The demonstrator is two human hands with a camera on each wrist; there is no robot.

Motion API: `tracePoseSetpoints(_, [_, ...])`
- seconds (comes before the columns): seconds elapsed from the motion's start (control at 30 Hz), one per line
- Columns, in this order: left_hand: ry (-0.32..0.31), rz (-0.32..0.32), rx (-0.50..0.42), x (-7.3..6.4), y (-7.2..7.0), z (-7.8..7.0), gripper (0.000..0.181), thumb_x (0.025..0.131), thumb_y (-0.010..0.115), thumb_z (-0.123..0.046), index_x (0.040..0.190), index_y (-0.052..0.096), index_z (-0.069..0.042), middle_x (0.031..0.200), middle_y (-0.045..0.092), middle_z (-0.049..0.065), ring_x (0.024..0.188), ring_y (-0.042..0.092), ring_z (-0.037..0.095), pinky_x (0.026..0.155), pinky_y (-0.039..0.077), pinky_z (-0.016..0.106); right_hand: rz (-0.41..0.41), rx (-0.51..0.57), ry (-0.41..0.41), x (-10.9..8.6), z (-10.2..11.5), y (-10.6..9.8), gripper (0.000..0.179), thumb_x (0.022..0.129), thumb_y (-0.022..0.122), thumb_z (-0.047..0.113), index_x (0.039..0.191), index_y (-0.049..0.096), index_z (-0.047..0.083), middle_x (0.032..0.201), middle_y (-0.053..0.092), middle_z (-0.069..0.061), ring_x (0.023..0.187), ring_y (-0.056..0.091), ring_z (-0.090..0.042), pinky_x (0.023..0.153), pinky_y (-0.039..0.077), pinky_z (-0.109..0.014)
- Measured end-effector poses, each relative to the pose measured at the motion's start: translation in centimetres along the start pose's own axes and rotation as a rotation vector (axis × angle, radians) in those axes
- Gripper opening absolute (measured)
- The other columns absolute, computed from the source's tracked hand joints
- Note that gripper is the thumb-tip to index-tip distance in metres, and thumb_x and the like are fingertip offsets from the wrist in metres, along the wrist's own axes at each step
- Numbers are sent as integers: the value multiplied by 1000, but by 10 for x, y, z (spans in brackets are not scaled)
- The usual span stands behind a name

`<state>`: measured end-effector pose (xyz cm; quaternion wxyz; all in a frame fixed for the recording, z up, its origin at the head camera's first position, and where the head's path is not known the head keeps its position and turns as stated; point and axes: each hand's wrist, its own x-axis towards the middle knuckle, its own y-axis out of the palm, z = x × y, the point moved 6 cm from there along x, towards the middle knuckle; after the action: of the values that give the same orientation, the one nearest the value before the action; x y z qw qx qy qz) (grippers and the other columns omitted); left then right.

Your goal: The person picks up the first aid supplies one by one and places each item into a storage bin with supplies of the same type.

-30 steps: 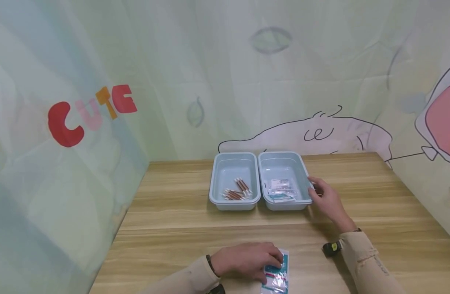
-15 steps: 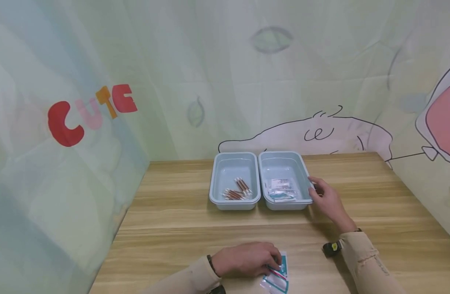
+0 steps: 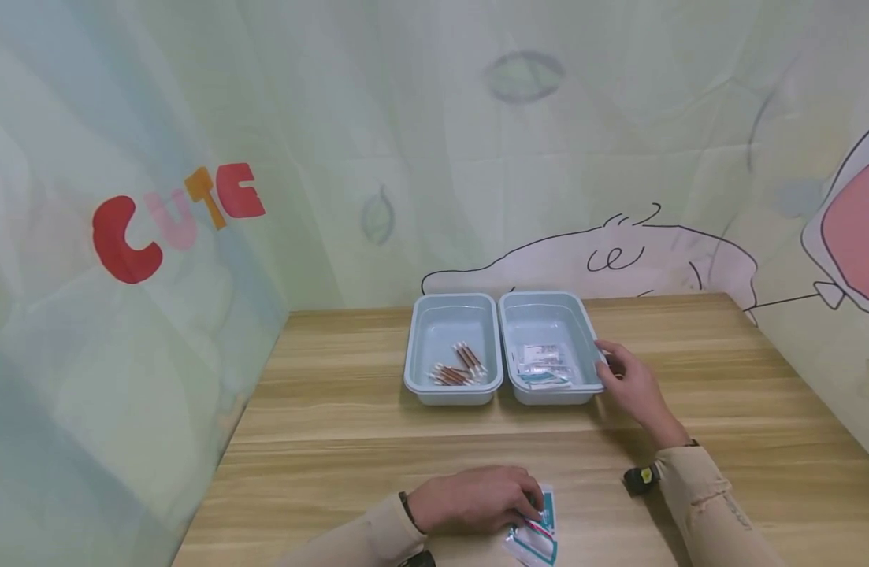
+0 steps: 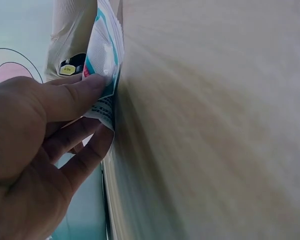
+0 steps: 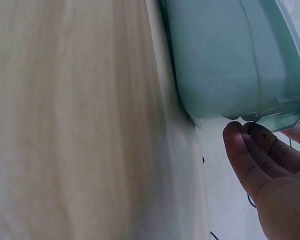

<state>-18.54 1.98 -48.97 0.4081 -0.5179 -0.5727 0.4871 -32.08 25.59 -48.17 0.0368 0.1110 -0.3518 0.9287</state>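
My left hand [image 3: 477, 498] pinches a small flat packet [image 3: 533, 535], printed teal and white with a red stripe, low over the front of the table. In the left wrist view, the thumb lies across the face of this packet [image 4: 102, 60] and other fingers are behind it. My right hand [image 3: 636, 394] holds the right edge of the right pale-blue plastic tray [image 3: 553, 398]. The right wrist view has its fingertips against the outer wall of that tray [image 5: 225, 60]; the thumb is partly hidden. Several clear and teal packets [image 3: 543, 367] lie in this tray.
Beside it on the left stands a matching tray [image 3: 454, 398] with several brown-stemmed cotton swabs [image 3: 458, 370] inside. Both rest near the back of the wood-grain table [image 3: 335, 425]. A printed curtain [image 3: 335, 157] hangs behind and along the sides.
The left fingers have drawn in on the packet, whose printed face now sits at a slant instead of nearly straight. The right hand and both trays have stayed in place.
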Motion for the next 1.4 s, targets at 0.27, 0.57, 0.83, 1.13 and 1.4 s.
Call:
tracePoseSetpoints(0.27, [-6, 9, -6, 0, 0, 0, 23, 97, 61, -23, 116, 73, -19, 118, 64, -8, 110, 54, 0, 97, 36, 4, 1, -14, 9, 0, -1, 1, 43, 101, 49, 25, 139, 49, 7, 127, 59, -27, 109, 62, -40, 88, 54, -54])
tracePoseSetpoints(0.57, [-16, 26, -4, 0, 0, -1, 24, 97, 60, -22, 118, 71, -18, 119, 64, -8, 113, 54, 0, 99, 36, 5, 3, -6, 5, 1, -1, 2, 42, 101, 50, 24, 139, 49, 7, 127, 59, -27, 108, 62, -40, 89, 54, -54])
tracePoseSetpoints(0.83, [-2, 8, 25, 0, 2, -1, 23, 97, 61, -22, 117, 72, -18, 119, 64, -7, 113, 54, 1, 100, 37, 5, -1, -1, -2, 0, 0, 2, 42, 101, 50, 24, 139, 49, 6, 126, 59, -28, 108, 62, -40, 89, 53, -54])
tracePoseSetpoints(1.13, [-15, 15, 25, 0, 1, -1, 24, 97, 60, -22, 118, 71, -19, 120, 64, -8, 114, 54, 1, 100, 36, 6, 4, -6, 1, 0, -2, 3, 42, 101, 49, 24, 139, 49, 6, 128, 59, -27, 108, 62, -40, 89, 54, -54])
tracePoseSetpoints(1.4, [-75, -16, 1, -1, -10, 6, 24, 97, 60, -20, 118, 71, -18, 119, 65, -7, 113, 55, 0, 100, 38, 6, 10, -10, 15, 0, 2, 2, 43, 101, 48, 25, 140, 48, 6, 129, 57, -28, 110, 60, -41, 89, 53, -54])
